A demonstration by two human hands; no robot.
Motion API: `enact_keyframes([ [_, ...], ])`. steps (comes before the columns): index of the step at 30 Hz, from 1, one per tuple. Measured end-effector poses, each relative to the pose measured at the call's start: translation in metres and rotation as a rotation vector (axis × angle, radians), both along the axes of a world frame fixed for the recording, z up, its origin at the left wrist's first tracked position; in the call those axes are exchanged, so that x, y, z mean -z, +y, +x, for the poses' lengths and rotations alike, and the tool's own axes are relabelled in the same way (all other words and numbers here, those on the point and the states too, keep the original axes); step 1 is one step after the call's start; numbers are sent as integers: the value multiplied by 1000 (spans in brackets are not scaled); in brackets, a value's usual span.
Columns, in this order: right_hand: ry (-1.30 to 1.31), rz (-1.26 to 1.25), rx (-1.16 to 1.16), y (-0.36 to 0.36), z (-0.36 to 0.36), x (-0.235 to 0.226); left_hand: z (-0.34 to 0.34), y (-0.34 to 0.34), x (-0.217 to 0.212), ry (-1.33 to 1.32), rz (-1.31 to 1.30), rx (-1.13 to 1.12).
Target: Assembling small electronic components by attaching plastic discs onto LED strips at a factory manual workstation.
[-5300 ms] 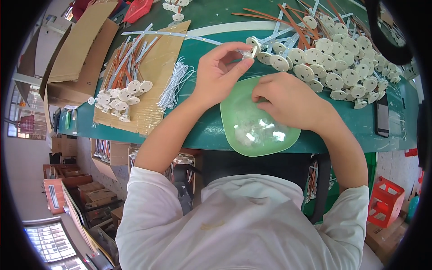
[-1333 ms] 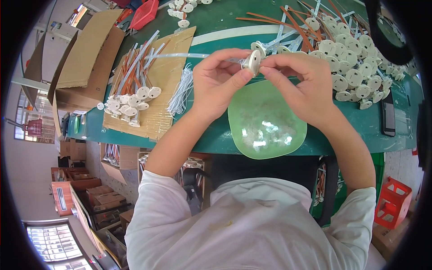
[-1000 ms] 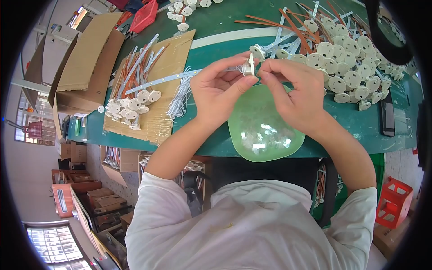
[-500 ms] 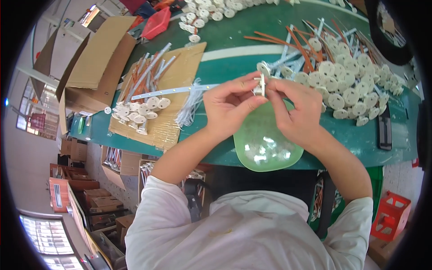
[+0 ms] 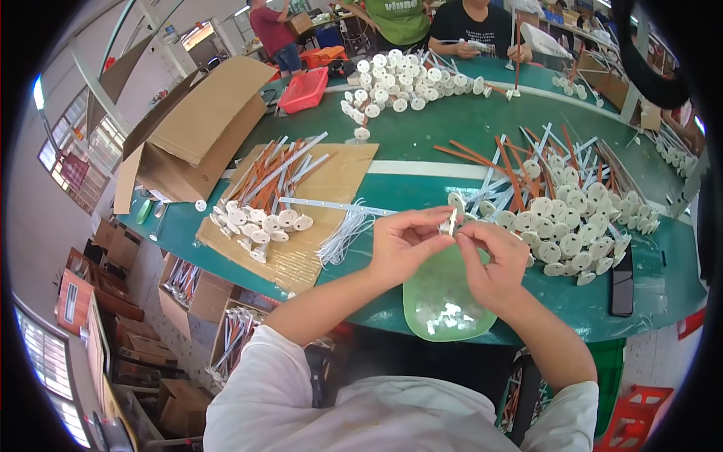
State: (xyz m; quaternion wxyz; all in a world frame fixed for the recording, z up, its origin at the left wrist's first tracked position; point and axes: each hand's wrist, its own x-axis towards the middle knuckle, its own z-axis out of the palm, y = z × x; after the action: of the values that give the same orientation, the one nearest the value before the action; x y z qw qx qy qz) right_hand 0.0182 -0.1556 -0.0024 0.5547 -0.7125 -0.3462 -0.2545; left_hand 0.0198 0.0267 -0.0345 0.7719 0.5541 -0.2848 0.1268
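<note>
My left hand [image 5: 410, 245] pinches a white disc [image 5: 453, 220], seen edge-on, at the end of a pale perforated strip [image 5: 331, 204] that runs out leftward. Against the same disc, my right hand [image 5: 493, 264] is closed with thumb and fingertips pressed together; any small part between them is hidden. Below both hands sits a translucent green bowl [image 5: 416, 309] with small white pieces [image 5: 450, 318] in it. Just right of my right hand lies a big heap of white discs [image 5: 572, 226] on pale and brown strips.
On the left, a cardboard sheet [image 5: 350, 162] carries more disc-ended strips [image 5: 260, 222] beside a bundle of thin white strands [image 5: 346, 237]. A cardboard box [image 5: 192, 151] and red basket [image 5: 305, 90] stand beyond. A black phone [image 5: 622, 286] lies at right. Across the green table [image 5: 422, 143], people work near another disc heap [image 5: 407, 79].
The view has tilted up, showing more of the table's far side and people there. Both hands stay together at the white disc, which has turned slightly.
</note>
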Motion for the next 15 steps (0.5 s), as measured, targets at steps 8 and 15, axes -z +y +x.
enact_keyframes([
  [8,-120,-37,53,-1,3,-2,0,0,3,11,26,26],
  [15,-259,-118,77,-2,1,-6,-1,5,1,-46,102,35],
])
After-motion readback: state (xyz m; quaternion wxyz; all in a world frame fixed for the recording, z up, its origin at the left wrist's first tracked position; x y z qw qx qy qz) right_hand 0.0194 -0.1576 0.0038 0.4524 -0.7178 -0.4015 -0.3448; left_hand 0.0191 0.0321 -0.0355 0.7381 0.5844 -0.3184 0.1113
